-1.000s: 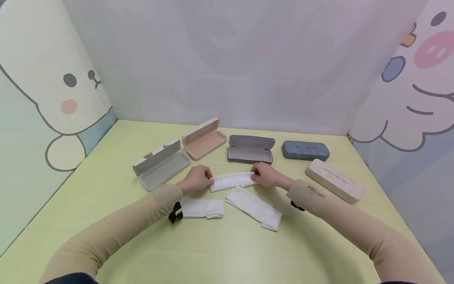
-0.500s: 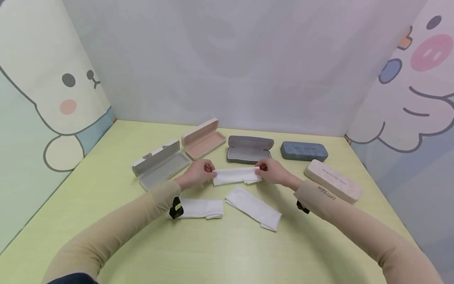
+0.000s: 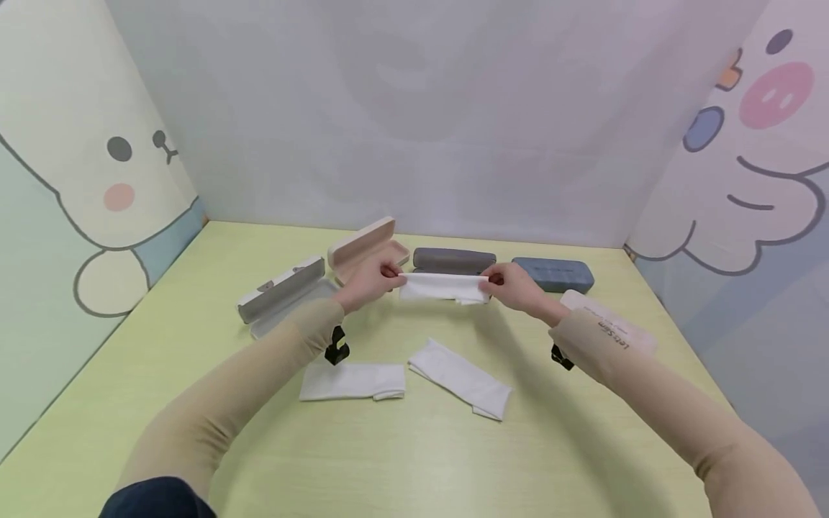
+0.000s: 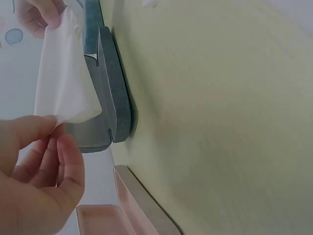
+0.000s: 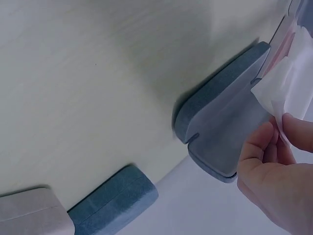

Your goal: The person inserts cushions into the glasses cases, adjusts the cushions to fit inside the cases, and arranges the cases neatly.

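Between my two hands a folded white cloth [image 3: 442,287] is held stretched, raised off the table. My left hand [image 3: 370,282] pinches its left end between thumb and fingers, and my right hand [image 3: 518,289] pinches the right end. Just behind the cloth stands an open grey glasses case [image 3: 455,259], its base mostly covered from the head view. In the right wrist view the grey case [image 5: 220,105] shows its pale lining, with no contents visible. An open pink-lined glasses case [image 3: 363,248] lies behind my left hand, partly hidden by it.
Two more folded white cloths [image 3: 352,381] [image 3: 461,378] lie nearer on the table [image 3: 414,460]. An open white case with grey lining [image 3: 285,295] is at left. At right are a closed blue case [image 3: 553,274] and a closed pale pink case [image 3: 609,320], partly behind my right sleeve.
Both hands have lifted the white cloth off the table and carried it away from me, up to the front of the open grey case. The other cloths and cases stay put.
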The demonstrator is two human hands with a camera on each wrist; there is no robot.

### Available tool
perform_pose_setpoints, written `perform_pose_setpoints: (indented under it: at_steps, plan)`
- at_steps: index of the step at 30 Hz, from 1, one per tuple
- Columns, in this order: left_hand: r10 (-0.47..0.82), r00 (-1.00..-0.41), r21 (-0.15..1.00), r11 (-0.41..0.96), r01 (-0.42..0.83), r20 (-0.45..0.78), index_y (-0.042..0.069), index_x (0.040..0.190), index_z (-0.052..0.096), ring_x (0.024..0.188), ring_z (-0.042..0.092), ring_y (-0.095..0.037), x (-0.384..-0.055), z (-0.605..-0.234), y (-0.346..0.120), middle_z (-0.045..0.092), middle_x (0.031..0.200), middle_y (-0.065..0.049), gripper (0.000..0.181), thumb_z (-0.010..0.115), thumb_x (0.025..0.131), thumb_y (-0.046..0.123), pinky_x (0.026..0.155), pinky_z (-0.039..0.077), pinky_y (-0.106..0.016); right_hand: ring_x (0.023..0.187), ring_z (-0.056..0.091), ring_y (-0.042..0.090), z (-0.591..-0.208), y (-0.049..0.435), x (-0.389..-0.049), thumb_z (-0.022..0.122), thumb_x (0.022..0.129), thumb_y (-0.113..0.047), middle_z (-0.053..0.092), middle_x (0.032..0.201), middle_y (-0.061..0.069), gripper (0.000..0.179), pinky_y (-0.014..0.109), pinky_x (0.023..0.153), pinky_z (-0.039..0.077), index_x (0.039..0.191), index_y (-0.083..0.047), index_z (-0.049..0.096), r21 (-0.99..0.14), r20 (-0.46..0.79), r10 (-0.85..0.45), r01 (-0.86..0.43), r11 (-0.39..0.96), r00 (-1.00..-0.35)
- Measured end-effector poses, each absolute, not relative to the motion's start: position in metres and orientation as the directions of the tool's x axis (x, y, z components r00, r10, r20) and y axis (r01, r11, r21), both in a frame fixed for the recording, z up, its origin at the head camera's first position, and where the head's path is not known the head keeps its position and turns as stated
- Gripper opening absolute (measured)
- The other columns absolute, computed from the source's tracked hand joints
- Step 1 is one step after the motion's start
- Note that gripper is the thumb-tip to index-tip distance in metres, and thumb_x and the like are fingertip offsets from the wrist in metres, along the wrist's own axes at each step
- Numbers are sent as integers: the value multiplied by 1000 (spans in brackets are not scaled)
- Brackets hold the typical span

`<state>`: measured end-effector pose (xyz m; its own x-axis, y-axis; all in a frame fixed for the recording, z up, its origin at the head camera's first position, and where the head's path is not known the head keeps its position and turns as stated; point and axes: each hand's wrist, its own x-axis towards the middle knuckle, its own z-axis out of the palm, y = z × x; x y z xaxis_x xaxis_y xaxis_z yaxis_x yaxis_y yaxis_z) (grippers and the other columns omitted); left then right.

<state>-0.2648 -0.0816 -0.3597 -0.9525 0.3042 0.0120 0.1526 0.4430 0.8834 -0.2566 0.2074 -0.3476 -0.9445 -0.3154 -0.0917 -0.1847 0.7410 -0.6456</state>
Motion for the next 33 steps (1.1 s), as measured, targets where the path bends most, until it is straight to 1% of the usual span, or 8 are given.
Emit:
perform_pose_setpoints:
  at_steps: [3,7,10,12,16,24,29,33]
  plan:
    - [316,-948,880,442,174,29,-2,92,61,76,55,-13,-272,-356,-77,58,85,-5,8,65,88,5,68,46,-20,94,59,32,-345,209,-261,53,98,-18,63,107,19,33,33,75,48,123,3,58,-636,-101,-296,-167,754,-950]
    - [340,-939,839,497,221,46,-2,97,64,94,56,-18,-277,-354,-76,62,112,-12,12,64,90,9,79,45,-24,92,56,28,-346,210,-267,53,99,-20,61,110,18,34,33,76,46,124,2,57,-627,-115,-268,-140,767,-956]
    - [334,-942,794,566,223,26,3,104,65,106,55,-20,-281,-353,-75,59,128,-9,18,63,91,17,88,43,-27,90,55,25,-348,211,-272,52,98,-19,61,110,19,35,33,75,45,124,4,57,-623,-112,-256,-133,770,-960]
    - [317,-948,758,616,214,10,8,104,66,106,56,-20,-284,-354,-74,61,126,-5,19,63,92,22,90,44,-30,88,55,24,-350,212,-276,52,98,-19,62,109,19,35,32,74,45,124,4,57,-621,-113,-243,-123,774,-963]
    - [273,-962,710,682,178,-20,14,97,67,102,55,-16,-292,-359,-70,63,117,1,14,65,91,26,89,43,-30,86,55,23,-353,212,-281,52,98,-20,62,108,18,35,31,73,46,124,3,57,-610,-119,-217,-101,786,-969]
    - [182,-983,791,599,124,17,-1,90,68,86,56,-17,-308,-371,-52,59,109,-11,11,70,85,9,77,47,-26,81,56,22,-361,213,-288,53,97,-16,64,102,20,34,32,71,46,121,7,59,-587,-92,-220,-125,800,-971]
    - [159,-985,750,643,154,66,-3,84,70,88,55,-20,-312,-374,-46,64,95,-13,9,71,81,5,84,47,-31,72,54,18,-368,212,-291,52,97,-14,65,95,19,33,28,66,45,119,9,60,-566,-85,-232,-145,811,-969]
    - [163,-982,714,677,181,94,-4,84,72,91,58,-25,-314,-379,-43,67,93,-16,9,71,81,4,90,47,-36,70,51,17,-373,211,-293,51,97,-13,65,93,19,32,28,64,43,119,9,60,-545,-81,-221,-142,826,-972]
